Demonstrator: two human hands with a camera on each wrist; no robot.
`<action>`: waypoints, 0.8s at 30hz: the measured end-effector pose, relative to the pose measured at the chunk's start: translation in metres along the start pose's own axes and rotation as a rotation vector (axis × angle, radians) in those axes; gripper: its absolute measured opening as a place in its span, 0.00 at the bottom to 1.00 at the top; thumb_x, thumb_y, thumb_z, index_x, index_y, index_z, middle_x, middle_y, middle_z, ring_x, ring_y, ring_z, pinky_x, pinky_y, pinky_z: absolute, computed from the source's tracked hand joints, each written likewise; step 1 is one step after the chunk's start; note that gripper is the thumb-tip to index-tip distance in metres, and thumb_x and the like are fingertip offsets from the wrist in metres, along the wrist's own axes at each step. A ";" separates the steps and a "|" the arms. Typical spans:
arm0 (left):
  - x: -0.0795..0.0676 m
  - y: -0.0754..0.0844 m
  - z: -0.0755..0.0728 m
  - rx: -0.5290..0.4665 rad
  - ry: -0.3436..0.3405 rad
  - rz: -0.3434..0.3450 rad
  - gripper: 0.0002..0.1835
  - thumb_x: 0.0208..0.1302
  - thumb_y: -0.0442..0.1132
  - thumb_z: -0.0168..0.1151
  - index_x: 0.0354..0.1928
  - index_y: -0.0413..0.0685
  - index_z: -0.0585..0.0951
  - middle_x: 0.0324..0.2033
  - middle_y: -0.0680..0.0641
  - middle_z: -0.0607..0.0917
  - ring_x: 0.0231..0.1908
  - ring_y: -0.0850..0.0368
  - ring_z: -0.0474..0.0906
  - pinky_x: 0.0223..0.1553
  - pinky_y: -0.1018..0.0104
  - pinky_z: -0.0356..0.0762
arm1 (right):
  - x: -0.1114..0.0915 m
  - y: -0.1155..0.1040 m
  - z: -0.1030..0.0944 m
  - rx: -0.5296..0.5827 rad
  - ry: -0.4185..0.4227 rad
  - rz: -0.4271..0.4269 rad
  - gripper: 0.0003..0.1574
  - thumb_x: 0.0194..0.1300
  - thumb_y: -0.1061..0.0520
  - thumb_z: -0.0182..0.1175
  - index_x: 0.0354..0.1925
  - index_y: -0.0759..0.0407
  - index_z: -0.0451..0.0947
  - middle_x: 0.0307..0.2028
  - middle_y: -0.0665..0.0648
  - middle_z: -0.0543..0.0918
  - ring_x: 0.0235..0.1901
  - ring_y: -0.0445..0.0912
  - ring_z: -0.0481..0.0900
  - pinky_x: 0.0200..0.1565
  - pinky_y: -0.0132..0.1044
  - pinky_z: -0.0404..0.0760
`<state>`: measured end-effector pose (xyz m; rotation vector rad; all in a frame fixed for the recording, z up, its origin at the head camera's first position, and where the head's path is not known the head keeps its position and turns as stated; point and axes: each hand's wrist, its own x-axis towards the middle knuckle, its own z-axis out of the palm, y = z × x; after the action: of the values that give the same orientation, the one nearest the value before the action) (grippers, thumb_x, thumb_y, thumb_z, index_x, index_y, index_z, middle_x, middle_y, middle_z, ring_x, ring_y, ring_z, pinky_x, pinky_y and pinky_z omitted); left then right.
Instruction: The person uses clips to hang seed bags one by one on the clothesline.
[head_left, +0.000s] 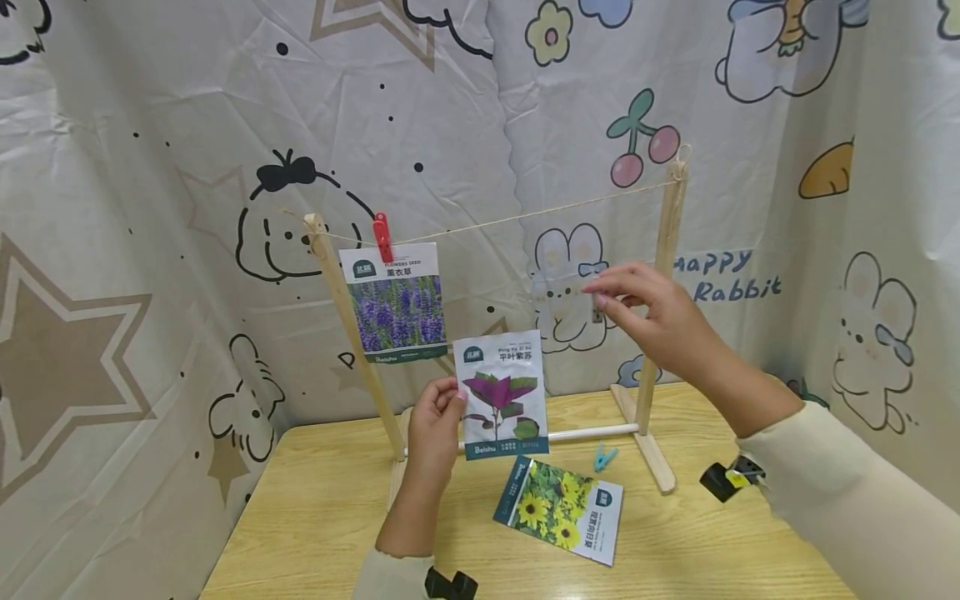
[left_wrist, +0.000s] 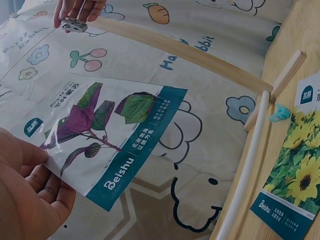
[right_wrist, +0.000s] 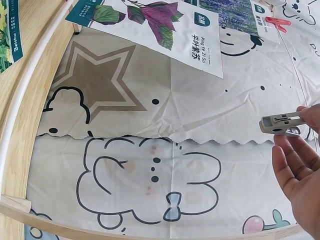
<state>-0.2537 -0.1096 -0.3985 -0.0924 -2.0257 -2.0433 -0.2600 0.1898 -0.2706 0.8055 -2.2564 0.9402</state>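
- Because the purple-leaf packet (head_left: 501,396) appears to be thin and glossy, it can be judged light, flexible and slightly slippery, more easily creased than broken.
- It is held upright in the air, below the string (head_left: 517,218) and apart from it, to the lower right of the lavender packet (head_left: 397,304), which is fastened to the string by a red peg (head_left: 382,237).
- A side edge seems the best place for it to be taken, since the top edge is then left free.
- By the left grip (head_left: 433,421) the packet's left edge is pinched, thumb in front; the fingers are parted by little more than the packet itself.
- By the right grip (head_left: 648,312) a grey peg (right_wrist: 282,122) is pinched between thumb and fingers, apart from the packet; whether the peg's jaws are parted cannot be told.
- The peg is judged light, stiff and sprung, best taken by its handle ends, where an off-centre squeeze might make it slip.
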 end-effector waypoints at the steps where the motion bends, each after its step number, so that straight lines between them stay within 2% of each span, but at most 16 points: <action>1: 0.000 0.000 0.000 0.000 0.000 0.006 0.14 0.76 0.35 0.53 0.57 0.35 0.74 0.48 0.39 0.83 0.43 0.62 0.77 0.46 0.77 0.77 | 0.001 -0.001 0.000 0.000 0.001 -0.003 0.14 0.76 0.59 0.56 0.54 0.53 0.83 0.55 0.53 0.80 0.48 0.35 0.73 0.49 0.19 0.74; 13: 0.001 -0.001 -0.001 -0.016 -0.002 0.014 0.14 0.76 0.34 0.54 0.57 0.34 0.74 0.46 0.40 0.83 0.43 0.62 0.77 0.47 0.77 0.76 | 0.010 -0.005 -0.001 -0.016 -0.006 -0.025 0.15 0.75 0.59 0.57 0.55 0.53 0.83 0.54 0.53 0.80 0.48 0.40 0.75 0.49 0.21 0.75; 17: 0.003 -0.001 -0.001 -0.022 0.004 -0.003 0.13 0.75 0.34 0.54 0.57 0.35 0.75 0.47 0.40 0.83 0.43 0.62 0.77 0.47 0.77 0.76 | 0.014 -0.006 -0.001 -0.016 -0.006 -0.038 0.15 0.74 0.61 0.57 0.55 0.55 0.83 0.54 0.54 0.80 0.48 0.40 0.75 0.49 0.20 0.75; 24: 0.003 0.000 0.000 -0.016 0.004 0.004 0.14 0.76 0.34 0.53 0.57 0.35 0.74 0.48 0.38 0.83 0.43 0.62 0.77 0.46 0.77 0.77 | 0.019 -0.007 -0.002 -0.006 0.005 -0.053 0.15 0.74 0.61 0.57 0.55 0.55 0.83 0.55 0.54 0.80 0.48 0.38 0.76 0.50 0.18 0.75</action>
<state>-0.2564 -0.1095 -0.3981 -0.0952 -2.0058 -2.0555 -0.2668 0.1815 -0.2531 0.8549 -2.2219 0.9097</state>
